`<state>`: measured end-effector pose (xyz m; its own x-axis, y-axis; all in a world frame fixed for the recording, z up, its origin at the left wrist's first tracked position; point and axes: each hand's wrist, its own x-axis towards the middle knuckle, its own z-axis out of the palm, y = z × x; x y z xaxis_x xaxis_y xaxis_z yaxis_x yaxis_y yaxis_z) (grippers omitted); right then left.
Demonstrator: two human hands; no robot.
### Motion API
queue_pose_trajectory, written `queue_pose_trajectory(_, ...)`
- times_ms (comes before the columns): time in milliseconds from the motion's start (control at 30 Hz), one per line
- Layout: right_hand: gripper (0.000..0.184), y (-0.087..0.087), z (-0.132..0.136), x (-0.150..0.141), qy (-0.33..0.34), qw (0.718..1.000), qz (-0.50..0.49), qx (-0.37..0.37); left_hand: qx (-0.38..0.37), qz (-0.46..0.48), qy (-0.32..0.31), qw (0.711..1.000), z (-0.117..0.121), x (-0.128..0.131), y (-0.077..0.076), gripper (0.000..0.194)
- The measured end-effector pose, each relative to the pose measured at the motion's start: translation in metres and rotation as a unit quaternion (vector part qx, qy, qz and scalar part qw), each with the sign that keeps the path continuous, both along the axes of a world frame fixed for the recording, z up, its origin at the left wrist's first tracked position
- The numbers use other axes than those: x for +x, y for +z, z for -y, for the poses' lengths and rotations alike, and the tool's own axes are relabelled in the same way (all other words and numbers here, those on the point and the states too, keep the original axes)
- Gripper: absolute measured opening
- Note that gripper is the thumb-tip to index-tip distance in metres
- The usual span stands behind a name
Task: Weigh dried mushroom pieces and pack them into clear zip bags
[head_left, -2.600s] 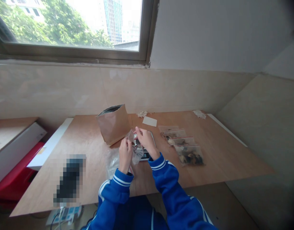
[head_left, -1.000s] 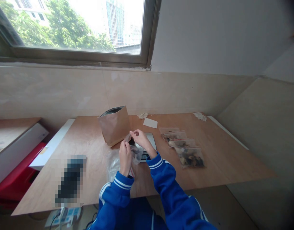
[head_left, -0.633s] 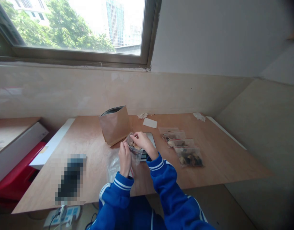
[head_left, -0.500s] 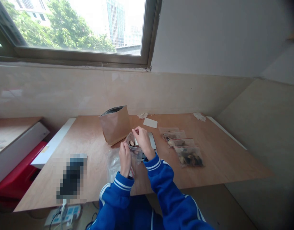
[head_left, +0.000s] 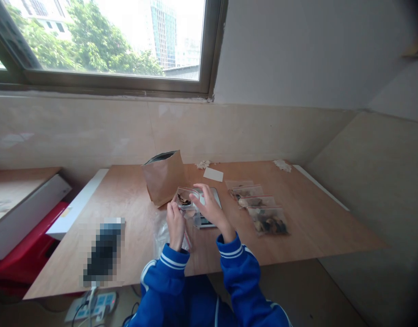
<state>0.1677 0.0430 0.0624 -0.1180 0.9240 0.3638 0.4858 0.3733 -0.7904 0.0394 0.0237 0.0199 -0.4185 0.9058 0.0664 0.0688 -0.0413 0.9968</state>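
Note:
A clear zip bag [head_left: 189, 211] with dark dried pieces inside is held upright, its mouth spread, by my left hand [head_left: 176, 227], whose fingers are closed on the near left edge. At the bag's right side is my right hand [head_left: 211, 210], fingers apart and holding nothing; whether a fingertip touches the rim I cannot tell. Under and behind this hand lies a flat scale [head_left: 216, 196] with a dark display, partly covered by the hand and the bag. Flat clear plastic bags [head_left: 160, 234] lie beneath my left wrist.
An open brown paper pouch [head_left: 164, 178] stands behind my left hand. Several filled zip bags [head_left: 268, 221] lie in a row at the right. Behind the scale are a white card [head_left: 213, 174] and crumpled scraps [head_left: 203, 164]. A blurred dark device [head_left: 105, 252] with a cable lies front left.
My right hand has opened from a pinch at the bag's mouth and drawn back to the right. The bag's mouth now shows wider, and more of the scale's display is visible.

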Motion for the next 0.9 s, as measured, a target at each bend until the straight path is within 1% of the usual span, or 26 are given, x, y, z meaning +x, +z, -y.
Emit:
queue_pose_trajectory(67, 0.073, -0.014, 0.012, 0.007, 0.038, 0.997, -0.008, -0.059, -0.003, 0.021, 0.002, 1.0, 0.002, 0.001, 0.004, 0.036)
queue_pose_trajectory(100, 0.083, -0.02, 0.017, 0.008, 0.047, 0.995, -0.027, -0.084, -0.001, 0.037, -0.003, 0.999, 0.004, 0.003, 0.006, 0.036)
queue_pose_trajectory(133, 0.085, -0.025, 0.02, 0.007, 0.049, 0.992, -0.055, -0.098, 0.005, 0.055, -0.011, 0.998, 0.006, 0.004, 0.008, 0.035)
queue_pose_trajectory(167, 0.079, -0.029, 0.023, 0.006, 0.045, 0.99, -0.087, -0.103, 0.016, 0.071, -0.022, 0.997, 0.009, 0.007, 0.01, 0.033)
queue_pose_trajectory(200, 0.068, -0.031, 0.024, 0.005, 0.036, 0.987, -0.117, -0.099, 0.031, 0.08, -0.035, 0.996, 0.011, 0.009, 0.011, 0.032)
queue_pose_trajectory(267, 0.047, -0.031, 0.024, 0.003, 0.02, 0.984, -0.158, -0.077, 0.064, 0.076, -0.052, 0.994, 0.016, 0.011, 0.012, 0.03)
queue_pose_trajectory(300, 0.042, -0.029, 0.024, 0.003, 0.017, 0.984, -0.167, -0.066, 0.078, 0.064, -0.051, 0.994, 0.017, 0.011, 0.012, 0.029)
queue_pose_trajectory(367, 0.041, -0.024, 0.023, 0.005, 0.015, 0.983, -0.178, -0.048, 0.094, 0.029, -0.028, 0.995, 0.016, 0.008, 0.01, 0.025)
queue_pose_trajectory(433, 0.044, -0.021, 0.023, 0.009, 0.007, 0.982, -0.187, -0.04, 0.101, 0.003, 0.01, 0.995, 0.012, 0.001, 0.007, 0.031)
queue_pose_trajectory(467, 0.045, -0.02, 0.023, 0.011, 0.001, 0.981, -0.191, -0.039, 0.101, -0.002, 0.018, 0.995, 0.008, -0.003, 0.007, 0.036)
queue_pose_trajectory(500, 0.046, -0.021, 0.023, 0.012, -0.004, 0.98, -0.195, -0.04, 0.1, -0.002, 0.011, 0.995, 0.005, -0.007, 0.007, 0.039)
queue_pose_trajectory(533, 0.046, -0.021, 0.023, 0.013, -0.007, 0.98, -0.197, -0.041, 0.096, 0.003, -0.011, 0.995, 0.002, -0.011, 0.007, 0.04)
queue_pose_trajectory(600, 0.047, -0.024, 0.023, 0.014, -0.006, 0.98, -0.196, -0.043, 0.09, 0.018, -0.08, 0.993, -0.002, -0.015, 0.008, 0.036)
queue_pose_trajectory(633, 0.048, -0.025, 0.023, 0.014, -0.005, 0.98, -0.195, -0.043, 0.089, 0.025, -0.104, 0.99, -0.003, -0.016, 0.009, 0.036)
queue_pose_trajectory(667, 0.049, -0.026, 0.023, 0.014, -0.006, 0.98, -0.195, -0.043, 0.09, 0.034, -0.111, 0.989, -0.003, -0.017, 0.01, 0.037)
queue_pose_trajectory(700, 0.05, -0.027, 0.023, 0.014, -0.008, 0.979, -0.197, -0.045, 0.091, 0.044, -0.101, 0.99, -0.002, -0.016, 0.011, 0.038)
queue_pose_trajectory(800, 0.052, -0.027, 0.025, 0.016, -0.016, 0.974, -0.217, -0.063, 0.096, 0.065, -0.045, 0.992, 0.002, -0.015, 0.013, 0.038)
queue_pose_trajectory(900, 0.047, -0.026, 0.028, 0.019, -0.043, 0.97, -0.232, -0.055, 0.102, 0.065, -0.028, 0.992, 0.003, -0.016, 0.013, 0.036)
